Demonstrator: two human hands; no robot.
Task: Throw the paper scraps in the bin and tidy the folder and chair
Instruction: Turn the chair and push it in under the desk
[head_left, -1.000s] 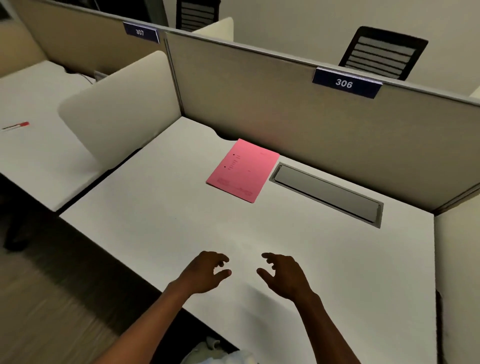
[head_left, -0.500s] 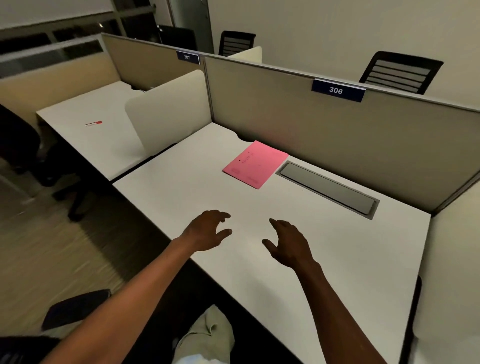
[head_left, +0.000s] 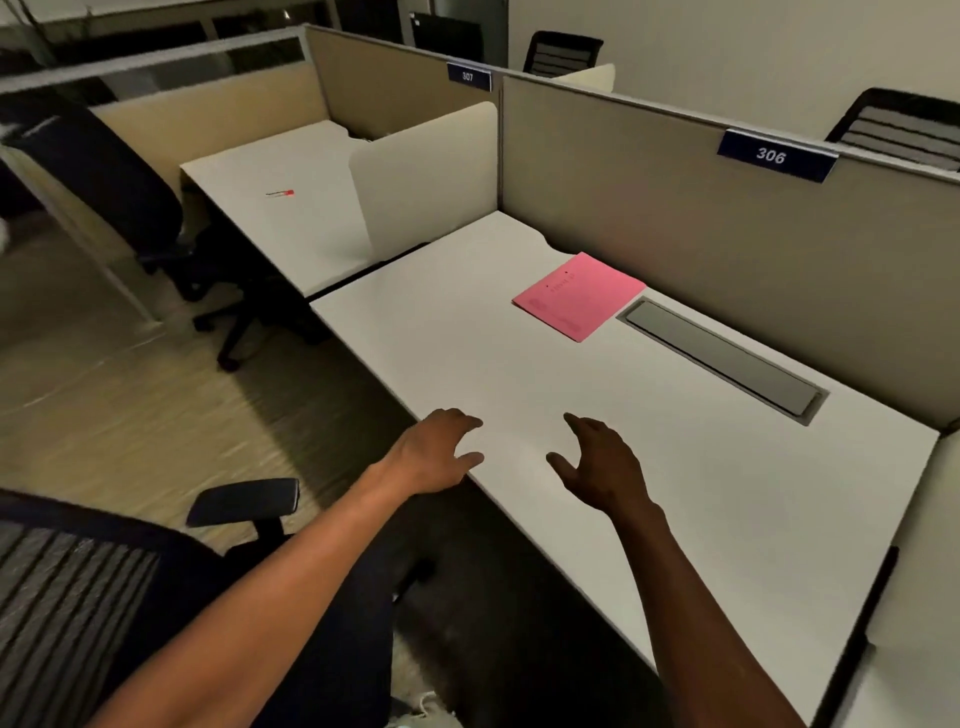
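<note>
A white rectangular tabletop (head_left: 675, 467) is carrying a flat pink paper folder (head_left: 579, 295) near its far edge, the folder's long axis running diagonally from the near left toward the far right. A black mesh-backed office chair (head_left: 156, 597) is standing off the tabletop's near left corner. The left hand (head_left: 436, 457) and right hand (head_left: 597, 467) are hovering over the near edge, fingers spread and curled, gripping nothing.
</note>
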